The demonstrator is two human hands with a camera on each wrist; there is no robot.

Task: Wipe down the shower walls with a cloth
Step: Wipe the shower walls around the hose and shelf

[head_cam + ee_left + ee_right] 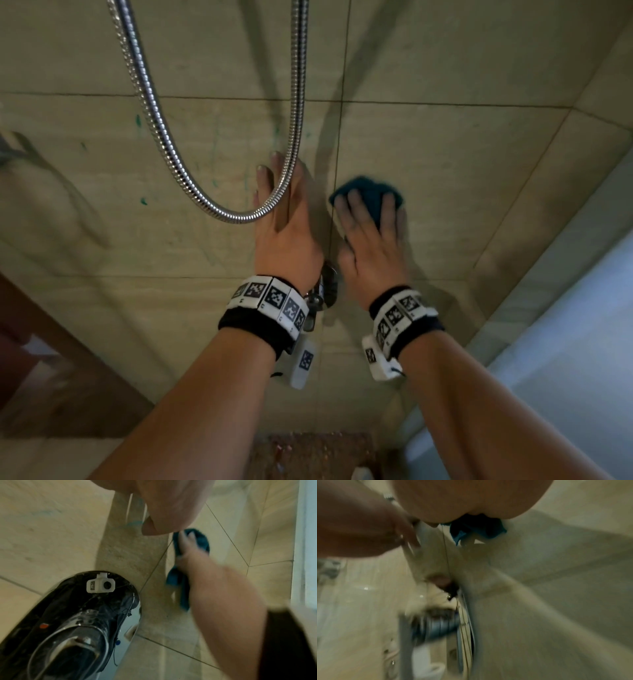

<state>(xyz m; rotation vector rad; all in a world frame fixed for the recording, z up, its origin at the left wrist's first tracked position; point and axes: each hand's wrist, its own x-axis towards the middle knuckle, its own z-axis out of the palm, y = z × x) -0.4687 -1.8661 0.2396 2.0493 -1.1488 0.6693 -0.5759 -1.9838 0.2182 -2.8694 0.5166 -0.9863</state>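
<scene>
A: Status on the hands?

B: Right hand point(371, 240) is flat on the beige tiled shower wall point(462, 164), fingers spread over a crumpled teal cloth point(368, 193) and pressing it onto the tile. No pinch visible in the head view. In the left wrist view a loose tail of the cloth hangs down under the palm.

A: Where exactly is the cloth?

B: On the wall just right of the vertical grout line, above the chrome mixer valve point(323, 291). Right wrist view is blurred; it only shows teal fabric bunched under the palm.

A: Left hand?

B: Left hand point(286, 226) is open, fingers straight and close together, pointing up the wall. It sits just left of the grout line, near the right hand but not touching it. The ribbed chrome shower hose point(161, 137) loops down in front of it and crosses the fingers. Can't tell whether the fingers touch the hose.

A: Anything else?

B: Faint green smears on the tiles left of the hose. Both wrists carry black bands with white marker blocks point(270, 299). Left wrist view shows the valve's chrome lever close up, wet, with a small red dot.
</scene>
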